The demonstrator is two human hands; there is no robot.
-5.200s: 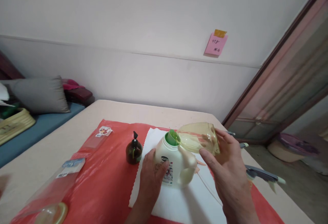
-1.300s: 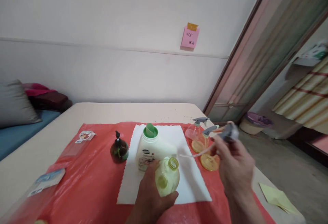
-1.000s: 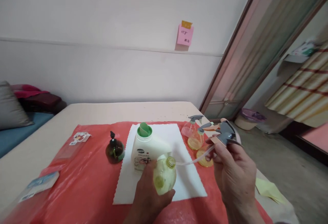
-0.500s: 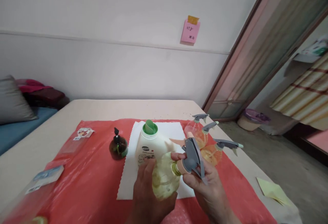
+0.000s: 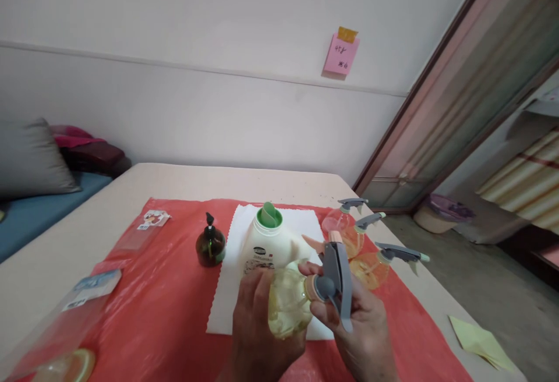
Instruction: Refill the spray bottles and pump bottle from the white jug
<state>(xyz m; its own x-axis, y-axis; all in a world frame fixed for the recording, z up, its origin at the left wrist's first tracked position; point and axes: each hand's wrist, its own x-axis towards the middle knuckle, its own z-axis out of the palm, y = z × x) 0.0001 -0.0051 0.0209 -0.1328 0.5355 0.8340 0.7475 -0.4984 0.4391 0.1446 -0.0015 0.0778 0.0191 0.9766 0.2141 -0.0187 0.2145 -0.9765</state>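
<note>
My left hand (image 5: 264, 326) is wrapped round the clear yellowish body of a spray bottle (image 5: 290, 303), which lies tilted on its side above the cloth. The fingers of my right hand (image 5: 360, 318) close round the neck of its grey and peach trigger spray head (image 5: 334, 283). That head sits against the bottle's mouth; how tightly it is screwed on I cannot tell. Just behind the bottle stands a white jug (image 5: 262, 248) with a green spout (image 5: 269, 216), partly hidden by my left hand.
Several spray bottles (image 5: 371, 268) with grey triggers stand at right. A dark pump bottle (image 5: 211, 248) is on the left of the white cloth (image 5: 220, 303), over a red sheet (image 5: 161, 312). Clear packets (image 5: 91, 292) lie at left, yellow paper (image 5: 478, 338) at right.
The spray head has come closer to the bottle, and its peach collar now covers the neck threads that showed before. The whole view has shifted slightly, with things appearing further right.
</note>
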